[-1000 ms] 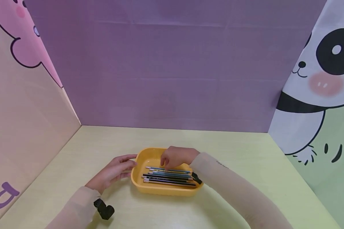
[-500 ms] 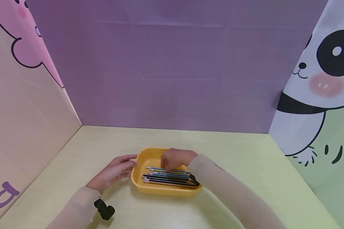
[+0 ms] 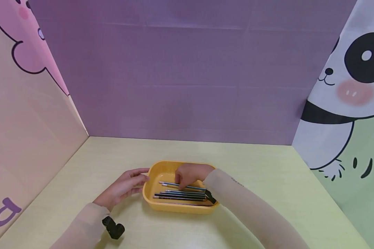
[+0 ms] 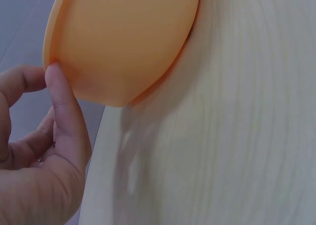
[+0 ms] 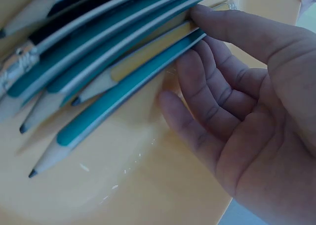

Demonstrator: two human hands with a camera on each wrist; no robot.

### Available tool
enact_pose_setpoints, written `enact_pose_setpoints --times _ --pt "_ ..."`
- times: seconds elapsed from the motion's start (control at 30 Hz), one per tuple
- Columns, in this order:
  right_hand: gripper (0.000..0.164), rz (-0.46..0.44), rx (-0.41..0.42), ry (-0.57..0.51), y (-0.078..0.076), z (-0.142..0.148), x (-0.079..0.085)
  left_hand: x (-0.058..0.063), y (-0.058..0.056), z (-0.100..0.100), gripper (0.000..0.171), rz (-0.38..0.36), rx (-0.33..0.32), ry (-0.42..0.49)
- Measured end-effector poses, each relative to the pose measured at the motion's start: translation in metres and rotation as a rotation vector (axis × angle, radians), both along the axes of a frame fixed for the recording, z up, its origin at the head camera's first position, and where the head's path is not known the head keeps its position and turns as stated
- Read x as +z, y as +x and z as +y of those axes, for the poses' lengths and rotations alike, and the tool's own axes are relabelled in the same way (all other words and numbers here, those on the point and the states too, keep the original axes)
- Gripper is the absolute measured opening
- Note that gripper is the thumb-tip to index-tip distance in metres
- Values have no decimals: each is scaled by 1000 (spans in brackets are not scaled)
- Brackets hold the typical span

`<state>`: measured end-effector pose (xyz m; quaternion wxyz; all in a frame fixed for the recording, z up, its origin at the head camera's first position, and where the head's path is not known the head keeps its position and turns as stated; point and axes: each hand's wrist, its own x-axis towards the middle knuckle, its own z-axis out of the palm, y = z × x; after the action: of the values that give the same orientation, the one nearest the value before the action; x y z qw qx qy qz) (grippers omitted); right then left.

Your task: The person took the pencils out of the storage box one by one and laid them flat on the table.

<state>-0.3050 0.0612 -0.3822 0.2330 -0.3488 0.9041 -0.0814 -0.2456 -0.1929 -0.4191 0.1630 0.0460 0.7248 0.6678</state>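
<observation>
A yellow plastic tray [image 3: 180, 208] stands on the table with several pencils [image 3: 179, 197] lying lengthwise in it. My left hand [image 3: 124, 186] holds the tray's left end, thumb and forefinger pinching its rim in the left wrist view. Inside the tray, my right hand [image 3: 191, 173] reaches down among the pencils at the far side. The right wrist view shows its thumb and curled fingers pinching a teal pencil [image 5: 106, 113] and a yellow pencil [image 5: 143, 59], both sharpened. More teal and black pencils lie beside them. My right sleeve hides some pencil ends in the head view.
The pale wooden tabletop [image 3: 127, 152] is bounded by a purple back wall [image 3: 187, 83] and two printed side panels. A black wrist camera [image 3: 113, 228] sits on the left sleeve, another [image 3: 210, 197] on the right.
The near pencils have slid toward the tray's front side, leaving a gap between them and the far ones at my right hand. That hand has dipped slightly; the left hand stays put.
</observation>
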Motion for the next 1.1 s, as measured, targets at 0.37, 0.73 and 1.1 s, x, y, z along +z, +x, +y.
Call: enact_pose_setpoints --times 0.37,0.73,1.1 --pt "21 2 -35 -6 -2 0 0 0 0 0 61 -1 2 -5" --pt "15 -6 -10 -29 -3 3 9 0 -1 0 60 -14 24 -15" --pt "15 7 8 -35 -6 6 25 3 0 1 59 -23 36 -26"
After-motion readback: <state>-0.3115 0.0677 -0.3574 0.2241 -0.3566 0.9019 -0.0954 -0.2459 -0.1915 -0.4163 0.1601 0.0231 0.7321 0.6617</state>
